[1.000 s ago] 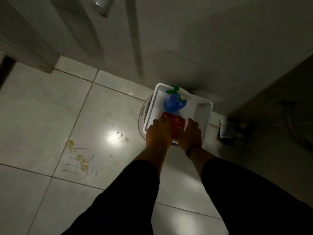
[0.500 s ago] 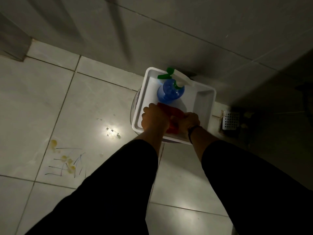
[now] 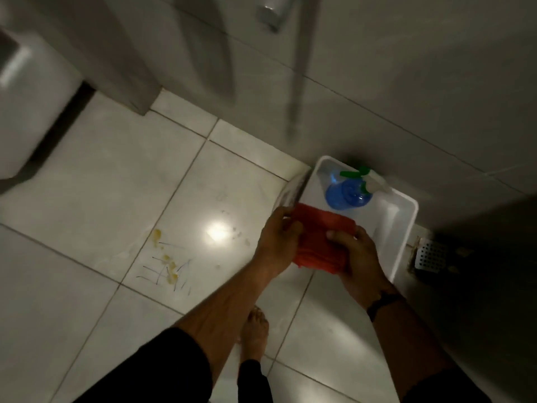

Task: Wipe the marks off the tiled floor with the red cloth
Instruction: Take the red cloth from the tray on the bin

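Black sleeves (image 3: 162, 370) at the bottom edge, both forearms bare past them. A bare foot (image 3: 255, 330) stands on the tiled floor (image 3: 87, 199) between the arms. A dark band sits on the right wrist (image 3: 383, 301).

Red cloth (image 3: 322, 242) is folded and held up between both hands, over the near-left corner of the white tub (image 3: 406, 228). Left hand (image 3: 276, 242): grip closed on the cloth's left edge, thumb over the top. Right hand (image 3: 357, 257): grip closed on the cloth's right side, thumb on top, fingers under.

Marks (image 3: 167, 263) lie on the floor left of the hands, well apart from the cloth: yellow blobs and thin dark pen-like strokes, near a grout line. A bright light reflection (image 3: 216, 232) shows on the tile between marks and hands.

Inside the tub, beyond the cloth, a blue spray bottle (image 3: 348, 194) with green and white trigger head stands at the far end. Right of the tub, a white perforated floor drain cover (image 3: 430, 255) sits in shadow.

Farther off: a grey tiled wall (image 3: 406, 82), and a blurred white fixture (image 3: 32, 112) at far left. A metal fitting (image 3: 268, 13) at the top edge is blurred; cannot tell what it is.
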